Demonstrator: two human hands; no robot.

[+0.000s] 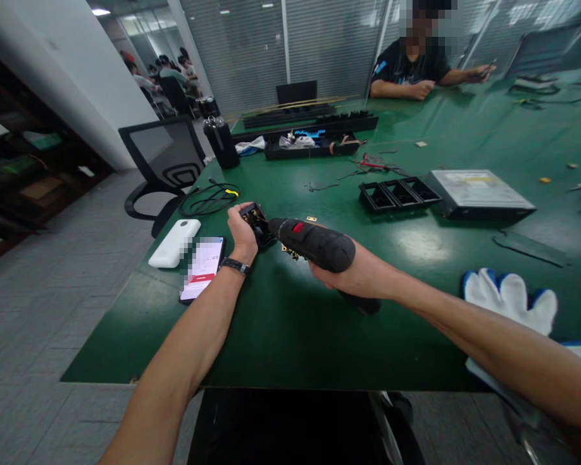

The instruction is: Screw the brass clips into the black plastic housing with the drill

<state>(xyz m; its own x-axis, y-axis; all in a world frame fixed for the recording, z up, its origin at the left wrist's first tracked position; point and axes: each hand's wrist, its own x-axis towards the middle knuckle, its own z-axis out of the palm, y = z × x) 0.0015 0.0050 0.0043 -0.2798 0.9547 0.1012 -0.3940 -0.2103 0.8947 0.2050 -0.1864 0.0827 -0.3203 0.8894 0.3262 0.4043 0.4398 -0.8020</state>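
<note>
My left hand [243,234] is closed round a small black plastic frame [266,241] with brass-coloured parts inside, tilted up over the green table [252,349]. In my right hand [353,274] is a black cordless drill [314,244] with a red mark on its body. Its nose points left into the frame; whether the bit touches a part there is hidden. Under the drill lie several small brass pieces [293,253], partly covered by it. One more brass plate [311,219] lies just behind the drill.
A phone [202,270], a white power bank [175,243] and a coiled black cable [210,197] lie at left. Rightward are a black three-bay frame [399,194], a metal box [481,192] and white gloves [510,300]. A bottle [221,142] stands behind; a person [411,71] sits across the table.
</note>
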